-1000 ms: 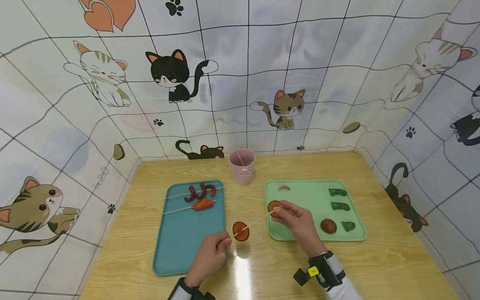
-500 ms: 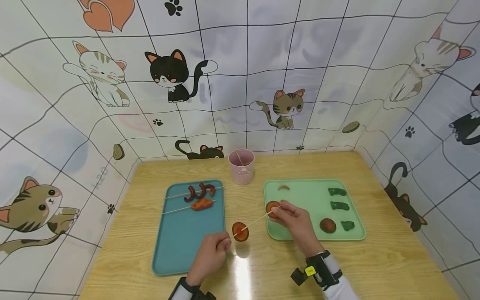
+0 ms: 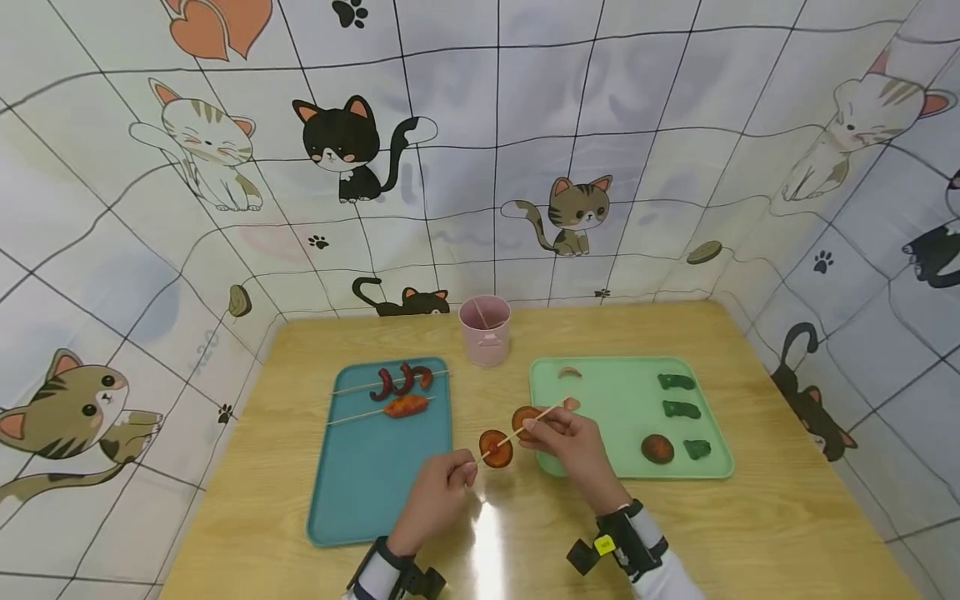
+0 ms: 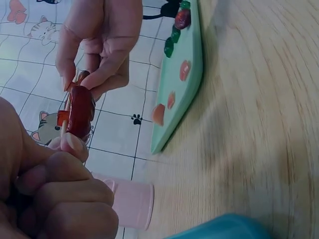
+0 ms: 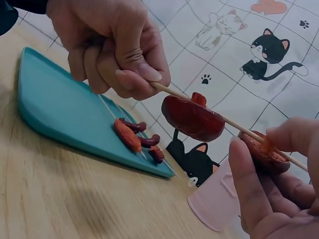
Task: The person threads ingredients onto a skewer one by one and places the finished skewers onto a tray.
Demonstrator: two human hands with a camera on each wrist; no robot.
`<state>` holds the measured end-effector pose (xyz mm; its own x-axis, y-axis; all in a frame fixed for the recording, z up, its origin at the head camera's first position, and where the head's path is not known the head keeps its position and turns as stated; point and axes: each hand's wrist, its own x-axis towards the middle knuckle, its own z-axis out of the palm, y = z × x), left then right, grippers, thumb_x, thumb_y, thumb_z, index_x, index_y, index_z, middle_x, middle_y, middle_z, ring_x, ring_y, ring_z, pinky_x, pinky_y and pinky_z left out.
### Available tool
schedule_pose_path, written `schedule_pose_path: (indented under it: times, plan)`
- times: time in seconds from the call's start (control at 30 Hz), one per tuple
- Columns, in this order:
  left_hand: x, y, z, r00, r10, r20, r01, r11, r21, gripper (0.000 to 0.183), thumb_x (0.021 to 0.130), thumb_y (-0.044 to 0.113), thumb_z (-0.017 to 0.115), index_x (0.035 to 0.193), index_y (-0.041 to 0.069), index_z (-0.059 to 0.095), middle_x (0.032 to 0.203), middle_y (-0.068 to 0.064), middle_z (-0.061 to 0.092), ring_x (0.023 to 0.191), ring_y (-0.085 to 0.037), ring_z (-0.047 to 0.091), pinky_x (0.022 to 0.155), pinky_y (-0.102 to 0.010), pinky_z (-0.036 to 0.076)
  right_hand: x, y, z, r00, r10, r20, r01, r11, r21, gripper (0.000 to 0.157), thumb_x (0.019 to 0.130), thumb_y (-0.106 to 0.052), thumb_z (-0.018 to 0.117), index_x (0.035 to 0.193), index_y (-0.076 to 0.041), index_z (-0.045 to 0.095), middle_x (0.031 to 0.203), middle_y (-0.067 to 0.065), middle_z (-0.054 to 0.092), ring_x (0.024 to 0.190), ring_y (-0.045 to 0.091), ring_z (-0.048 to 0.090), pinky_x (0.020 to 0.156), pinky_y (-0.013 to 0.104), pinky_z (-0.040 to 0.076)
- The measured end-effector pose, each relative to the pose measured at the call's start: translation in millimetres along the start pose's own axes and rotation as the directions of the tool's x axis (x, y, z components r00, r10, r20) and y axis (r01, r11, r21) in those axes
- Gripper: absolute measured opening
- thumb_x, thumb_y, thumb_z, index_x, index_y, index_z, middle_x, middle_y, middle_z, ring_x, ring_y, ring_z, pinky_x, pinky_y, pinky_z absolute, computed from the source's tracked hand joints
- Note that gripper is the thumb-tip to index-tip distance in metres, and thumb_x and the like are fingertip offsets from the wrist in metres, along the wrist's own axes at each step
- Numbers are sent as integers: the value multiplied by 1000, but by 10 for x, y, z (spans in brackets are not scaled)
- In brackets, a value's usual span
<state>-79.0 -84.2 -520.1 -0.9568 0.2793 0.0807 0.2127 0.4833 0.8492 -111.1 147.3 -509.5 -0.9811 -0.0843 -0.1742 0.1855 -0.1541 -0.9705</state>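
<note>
A thin wooden skewer (image 3: 536,419) slants up to the right above the table, between the two trays. My left hand (image 3: 467,472) pinches its lower end. A round red slice (image 3: 496,447) is threaded on it just past those fingers. My right hand (image 3: 534,425) pinches a second red slice (image 3: 525,416) higher up the stick, a short gap from the first. In the right wrist view the first slice (image 5: 192,118) hangs on the skewer (image 5: 234,124), and the second slice (image 5: 261,149) sits between my right fingers (image 5: 249,184). In the left wrist view the slice (image 4: 79,112) is edge-on.
A teal tray (image 3: 367,492) on the left carries two loaded skewers (image 3: 397,383). On the right, a green tray (image 3: 622,400) holds three green pieces (image 3: 681,409), a brown round slice (image 3: 657,448) and small pale bits. A pink cup (image 3: 486,331) with one stick stands behind.
My right hand has moved left off the green tray with its slice, closing the gap to the first slice. The left hand and the skewer have shifted slightly right and up.
</note>
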Motion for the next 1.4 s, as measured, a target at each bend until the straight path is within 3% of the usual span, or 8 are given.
schedule_pose_path:
  times: [0.17, 0.33, 0.53, 0.7, 0.93, 1.07, 1.17, 1.4]
  plan:
    - [16, -8, -37, 999, 36, -1, -36, 998, 58, 35, 97, -6, 54, 67, 11, 52, 60, 10, 36, 53, 0, 30, 57, -18, 28, 4, -9, -8, 998, 55, 4, -55, 998, 10, 38, 95, -15, 75, 122, 8, 64, 112, 17, 75, 96, 23, 78, 88, 36, 60]
    - [34, -24, -72, 999, 46, 9, -46, 997, 61, 36, 99, -4, 54, 68, 14, 50, 62, 9, 36, 54, 0, 28, 58, -19, 28, 14, -11, -53, 998, 28, 59, -26, 999, -23, 44, 95, -18, 74, 130, 6, 61, 122, 22, 71, 100, 21, 77, 90, 38, 60]
    - [47, -50, -113, 999, 45, -7, -44, 997, 60, 36, 100, -3, 54, 68, 13, 50, 63, 10, 36, 54, 0, 26, 58, -19, 27, 37, -67, -153, 987, -44, 155, 79, 971, -227, 46, 98, -28, 72, 136, -4, 62, 134, 18, 65, 113, 20, 71, 92, 35, 59]
    - [39, -74, -159, 999, 29, -39, -27, 999, 47, 38, 100, -5, 53, 67, 14, 49, 62, 10, 37, 55, 0, 29, 58, -19, 29, 37, -146, -294, 987, -79, 138, 132, 891, -435, 47, 96, -38, 73, 138, -20, 62, 139, 9, 64, 125, 25, 65, 95, 30, 55]
    - [34, -132, -237, 998, -12, -58, 14, 999, 45, 39, 101, -3, 52, 66, 14, 51, 61, 10, 38, 54, 0, 31, 57, -19, 28, 5, -235, -655, 994, -93, 57, 109, 800, -590, 67, 93, -49, 73, 150, -21, 50, 149, 12, 56, 133, 35, 57, 103, 44, 53]
    - [30, -166, -268, 998, -34, -54, 36, 998, 42, 38, 102, -2, 51, 67, 11, 52, 60, 9, 37, 53, -1, 29, 56, -20, 26, -35, -265, -892, 993, -116, 20, 97, 718, -689, 76, 93, -57, 70, 154, -19, 45, 155, 11, 50, 136, 38, 54, 106, 53, 49]
    - [26, -183, -292, 997, -42, -58, 44, 998, 40, 39, 102, -3, 50, 66, 12, 49, 60, 7, 32, 53, -2, 27, 56, -20, 24, -70, -311, -1041, 992, -122, 12, 89, 649, -755, 81, 93, -59, 67, 156, -15, 41, 156, 18, 47, 135, 45, 53, 105, 59, 47]
    - [-9, -225, -330, 996, -60, -66, 62, 998, 33, 38, 103, -1, 52, 66, 10, 51, 59, 8, 33, 52, -1, 25, 56, -20, 26, -163, -330, -1305, 992, -128, 18, 76, 472, -878, 84, 94, -51, 71, 153, 1, 41, 151, 32, 45, 125, 55, 56, 94, 61, 53]
